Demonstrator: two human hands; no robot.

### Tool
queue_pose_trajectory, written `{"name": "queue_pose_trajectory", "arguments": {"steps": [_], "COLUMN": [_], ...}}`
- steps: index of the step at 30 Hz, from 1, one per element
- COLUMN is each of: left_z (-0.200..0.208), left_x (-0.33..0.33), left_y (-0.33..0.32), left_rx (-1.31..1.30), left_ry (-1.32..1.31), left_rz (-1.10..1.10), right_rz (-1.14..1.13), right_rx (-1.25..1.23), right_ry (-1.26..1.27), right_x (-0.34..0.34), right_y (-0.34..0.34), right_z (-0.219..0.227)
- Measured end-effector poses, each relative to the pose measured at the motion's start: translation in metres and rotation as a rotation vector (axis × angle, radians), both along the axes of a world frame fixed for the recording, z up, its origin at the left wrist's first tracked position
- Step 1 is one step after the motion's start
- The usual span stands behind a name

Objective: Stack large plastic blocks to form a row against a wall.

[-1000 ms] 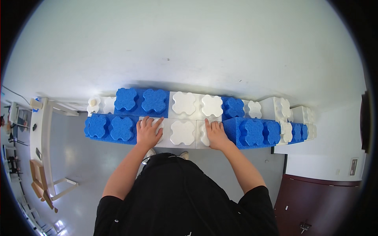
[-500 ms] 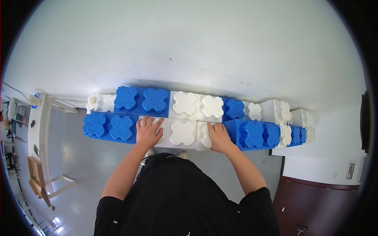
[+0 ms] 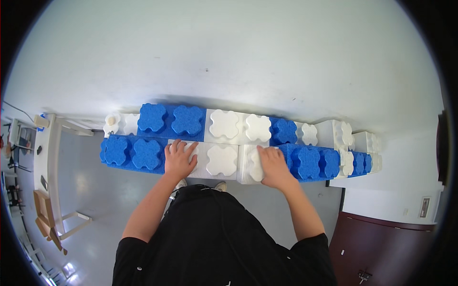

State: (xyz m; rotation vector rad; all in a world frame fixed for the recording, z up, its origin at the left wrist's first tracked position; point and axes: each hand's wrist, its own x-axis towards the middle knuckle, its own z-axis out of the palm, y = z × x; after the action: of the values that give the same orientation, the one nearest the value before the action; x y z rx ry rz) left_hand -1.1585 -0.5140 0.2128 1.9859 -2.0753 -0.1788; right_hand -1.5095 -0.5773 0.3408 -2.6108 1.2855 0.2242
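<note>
Large foam building blocks, each topped with clover-shaped knobs, form a two-row wall. My left hand (image 3: 180,159) lies with its fingers spread over the left knob of a white block (image 3: 221,160) in the near row. Right beside it sits a second white block (image 3: 249,164), slightly raised against its neighbour. My right hand (image 3: 275,167) grips that block at its right side and knob, fingers curled and partly hidden. A blue block (image 3: 305,163) adjoins on the right, another blue block (image 3: 132,152) on the left.
Behind the near row stand a taller blue block (image 3: 171,121) and a white block (image 3: 241,127), close to the pale wall (image 3: 229,57). At the left are a white table (image 3: 44,162) and a cardboard box (image 3: 44,209). A dark red door (image 3: 381,248) is at lower right.
My right hand has shifted a little to the right, and the white block under it sits higher, tilted up against its neighbours. My left hand has stayed in place.
</note>
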Motion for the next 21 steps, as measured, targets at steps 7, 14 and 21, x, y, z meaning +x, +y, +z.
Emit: {"name": "queue_pose_trajectory", "arguments": {"steps": [7,14,21], "left_z": [-0.001,0.000,0.000], "left_x": [0.002,-0.001,0.001], "left_y": [0.002,0.001,0.001], "left_rx": [-0.043,-0.047,-0.043], "left_ry": [0.010,0.024,0.023], "left_rz": [0.013,0.003,0.010], "right_rz": [-0.065,-0.137,-0.141], "right_rx": [-0.077,-0.110,-0.107], "right_ry": [-0.149,-0.097,-0.028], "right_x": [-0.006,0.007,0.017], "right_y": [-0.021,-0.088,-0.111], "right_z": [0.119,0.091,0.065]}}
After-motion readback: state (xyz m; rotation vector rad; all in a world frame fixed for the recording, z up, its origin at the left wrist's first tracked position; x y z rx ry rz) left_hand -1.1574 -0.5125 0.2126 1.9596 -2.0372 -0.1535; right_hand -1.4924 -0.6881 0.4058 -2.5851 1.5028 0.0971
